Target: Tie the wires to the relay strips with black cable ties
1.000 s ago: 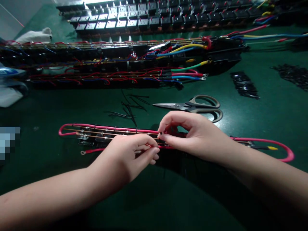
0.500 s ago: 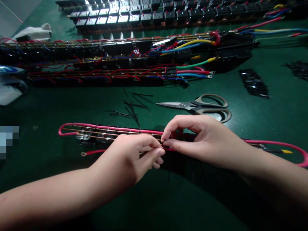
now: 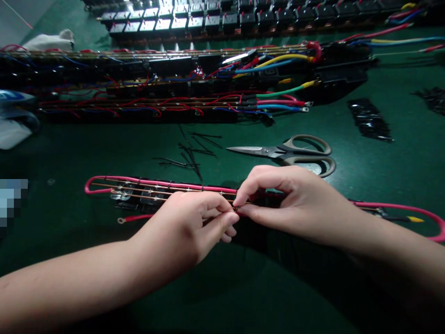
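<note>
Over the middle of a long black assembly with thin brass-coloured rods, both of my hands meet fingertip to fingertip. My left hand is closed in a pinch at thumb and forefinger, its other fingers curled below. My right hand pinches from the other side with thumb and index finger. A tiny dark bit shows between the fingertips, too small to name. A thick red cable runs along the assembly's far edge and loops at both ends. A red lead with a ring terminal sticks out near my left wrist.
Scissors lie just beyond my right hand. Loose black cable ties are scattered on the green table, with a bundle of black pieces to the right. Wired black assemblies and rows of black modules lie behind.
My right index fingertip has come slightly down and closer to its thumb at the meeting point. The view has shifted very slightly; the assembly and tools stay in place.
</note>
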The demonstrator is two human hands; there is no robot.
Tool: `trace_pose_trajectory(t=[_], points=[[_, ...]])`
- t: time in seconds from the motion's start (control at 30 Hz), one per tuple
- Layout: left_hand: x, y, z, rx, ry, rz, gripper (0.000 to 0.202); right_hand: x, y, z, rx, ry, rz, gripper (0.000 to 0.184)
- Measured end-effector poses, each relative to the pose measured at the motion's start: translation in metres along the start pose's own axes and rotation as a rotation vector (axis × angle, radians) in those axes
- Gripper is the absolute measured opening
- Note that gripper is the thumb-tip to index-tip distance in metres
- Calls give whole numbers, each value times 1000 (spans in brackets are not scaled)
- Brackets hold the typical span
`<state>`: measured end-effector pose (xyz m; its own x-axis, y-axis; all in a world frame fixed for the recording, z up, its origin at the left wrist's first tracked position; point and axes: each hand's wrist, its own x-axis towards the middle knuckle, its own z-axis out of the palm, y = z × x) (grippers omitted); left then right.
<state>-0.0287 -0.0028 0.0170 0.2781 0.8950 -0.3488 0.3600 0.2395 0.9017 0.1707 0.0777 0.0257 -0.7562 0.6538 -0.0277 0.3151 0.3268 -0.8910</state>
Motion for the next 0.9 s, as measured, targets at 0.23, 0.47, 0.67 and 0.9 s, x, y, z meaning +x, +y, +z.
trace_pose_trajectory(t=[0.23, 0.47, 0.67, 0.9], points=[[-1, 1, 0, 16, 0, 8, 16, 1, 1, 0, -30, 8, -25, 8], [1, 0, 0, 35, 0, 11, 17, 0, 1, 0, -34, 14, -22, 8], [1, -1, -1, 34, 0, 18, 17, 1, 0, 1, -38, 14, -17, 8], [0, -1, 0, 30, -5, 11, 17, 0, 2, 0, -48, 15, -35, 7]])
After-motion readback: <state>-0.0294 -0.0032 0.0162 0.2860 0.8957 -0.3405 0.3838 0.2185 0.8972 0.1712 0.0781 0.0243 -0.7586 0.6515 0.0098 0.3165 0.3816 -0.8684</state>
